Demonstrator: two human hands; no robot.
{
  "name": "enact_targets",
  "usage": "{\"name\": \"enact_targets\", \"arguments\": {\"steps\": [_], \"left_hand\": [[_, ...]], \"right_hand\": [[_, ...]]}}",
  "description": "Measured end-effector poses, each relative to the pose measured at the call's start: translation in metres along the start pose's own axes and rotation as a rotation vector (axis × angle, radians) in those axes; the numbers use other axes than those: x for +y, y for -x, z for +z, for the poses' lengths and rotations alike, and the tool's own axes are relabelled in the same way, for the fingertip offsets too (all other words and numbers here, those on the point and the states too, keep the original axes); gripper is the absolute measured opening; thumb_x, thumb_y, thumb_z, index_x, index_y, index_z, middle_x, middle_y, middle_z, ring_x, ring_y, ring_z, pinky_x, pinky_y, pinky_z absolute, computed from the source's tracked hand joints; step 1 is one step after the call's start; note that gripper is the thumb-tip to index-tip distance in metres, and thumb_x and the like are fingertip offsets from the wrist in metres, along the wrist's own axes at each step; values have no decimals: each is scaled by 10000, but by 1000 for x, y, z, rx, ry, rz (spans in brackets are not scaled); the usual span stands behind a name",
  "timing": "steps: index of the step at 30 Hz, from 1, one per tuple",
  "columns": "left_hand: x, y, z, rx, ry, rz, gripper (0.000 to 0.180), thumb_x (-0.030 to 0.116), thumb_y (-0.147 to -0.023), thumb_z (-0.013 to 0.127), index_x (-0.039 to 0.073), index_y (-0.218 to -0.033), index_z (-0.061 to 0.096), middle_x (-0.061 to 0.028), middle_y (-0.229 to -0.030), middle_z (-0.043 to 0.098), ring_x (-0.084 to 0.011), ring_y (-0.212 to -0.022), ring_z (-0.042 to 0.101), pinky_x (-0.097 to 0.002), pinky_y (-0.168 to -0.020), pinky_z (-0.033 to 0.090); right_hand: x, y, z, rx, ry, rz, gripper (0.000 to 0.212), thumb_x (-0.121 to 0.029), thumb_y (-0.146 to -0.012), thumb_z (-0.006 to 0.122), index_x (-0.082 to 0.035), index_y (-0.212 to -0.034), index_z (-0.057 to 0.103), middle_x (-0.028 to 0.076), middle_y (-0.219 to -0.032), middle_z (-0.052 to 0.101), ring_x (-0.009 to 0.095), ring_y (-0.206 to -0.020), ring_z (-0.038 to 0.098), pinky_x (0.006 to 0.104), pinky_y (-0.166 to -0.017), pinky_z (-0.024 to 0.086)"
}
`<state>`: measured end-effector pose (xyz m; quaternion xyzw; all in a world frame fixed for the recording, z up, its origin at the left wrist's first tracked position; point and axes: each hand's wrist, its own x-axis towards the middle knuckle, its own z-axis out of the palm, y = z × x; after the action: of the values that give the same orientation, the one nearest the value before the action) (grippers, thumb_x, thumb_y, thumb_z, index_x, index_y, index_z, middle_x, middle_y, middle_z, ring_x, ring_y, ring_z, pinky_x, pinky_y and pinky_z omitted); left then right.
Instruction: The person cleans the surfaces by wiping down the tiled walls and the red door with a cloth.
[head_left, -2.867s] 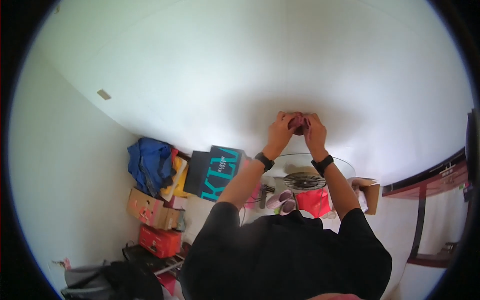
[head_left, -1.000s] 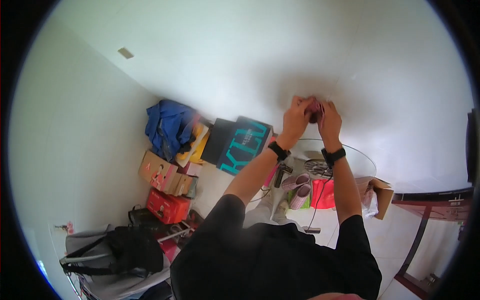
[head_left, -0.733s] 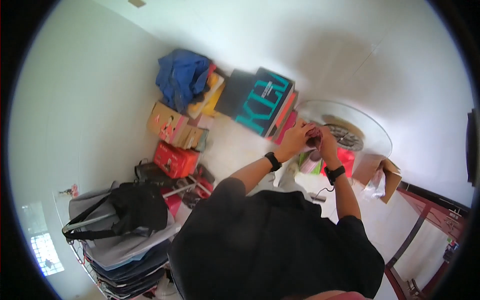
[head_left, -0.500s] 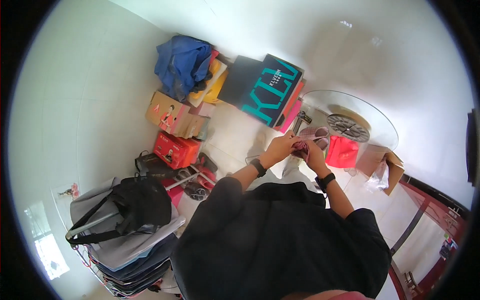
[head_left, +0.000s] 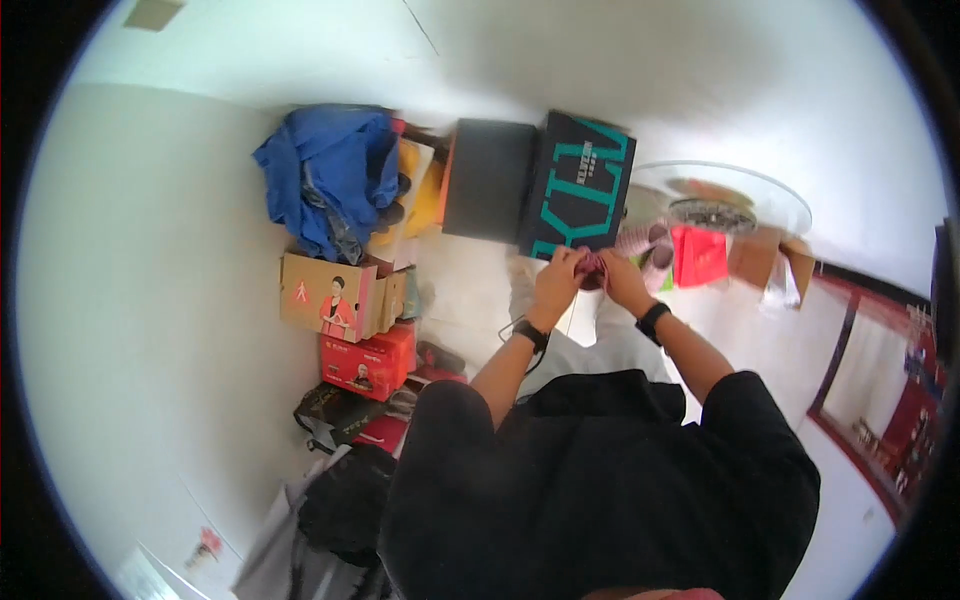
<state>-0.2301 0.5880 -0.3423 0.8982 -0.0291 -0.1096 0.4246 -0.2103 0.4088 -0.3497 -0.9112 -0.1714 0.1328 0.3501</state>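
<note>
In front of me, both hands hold a small, crumpled maroon-pink cloth (head_left: 590,268), whose exact kind I cannot make out. My left hand (head_left: 556,287) pinches its left side, fingers closed. On the opposite side, my right hand (head_left: 627,286) is curled around its edge. Just beyond my hands stands a large black box with teal lettering (head_left: 583,190). Pink plaid slippers (head_left: 652,248) lie to the right of the cloth, partly behind my right hand.
A dark box (head_left: 488,180) adjoins the lettered one. At left are a blue cloth bundle (head_left: 330,175), a brown carton (head_left: 320,298) and a red box (head_left: 368,360). Rightward stand a round glass tabletop (head_left: 785,208), a red bag (head_left: 699,255) and an open cardboard box (head_left: 754,256).
My view has shifted, so the boxes and clothes sit differently in the picture. Both hands keep hold of the maroon-pink cloth and now appear closer to the lettered box.
</note>
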Motion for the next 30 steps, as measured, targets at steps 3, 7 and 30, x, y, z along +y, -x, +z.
{"name": "enact_targets", "arguments": {"steps": [3,7,30], "left_hand": [[-42,7,9,-2,54,22,415,107,-809,679,150,-1213,594,-67,-1105,560,-316,-922,626,-418,-738,531],[-58,-18,-15,75,84,-38,405,67,-818,662,112,-1213,589,-99,-1120,551,-331,-950,610,-418,-786,517],[-25,-102,0,29,109,-54,397,55,-745,729,138,-1127,664,-65,-1030,590,-301,-883,639,-374,-703,527]], "right_hand": [[-14,-20,28,-31,35,139,187,-70,-786,619,-67,-951,531,166,-934,575,399,-858,594,481,-713,485],[-15,-45,63,-2,40,163,195,-93,-816,588,-82,-1006,547,155,-989,593,403,-842,621,492,-690,509],[12,-74,13,312,-112,270,154,-72,-841,623,-72,-994,604,131,-915,552,376,-758,607,431,-614,497]]}}
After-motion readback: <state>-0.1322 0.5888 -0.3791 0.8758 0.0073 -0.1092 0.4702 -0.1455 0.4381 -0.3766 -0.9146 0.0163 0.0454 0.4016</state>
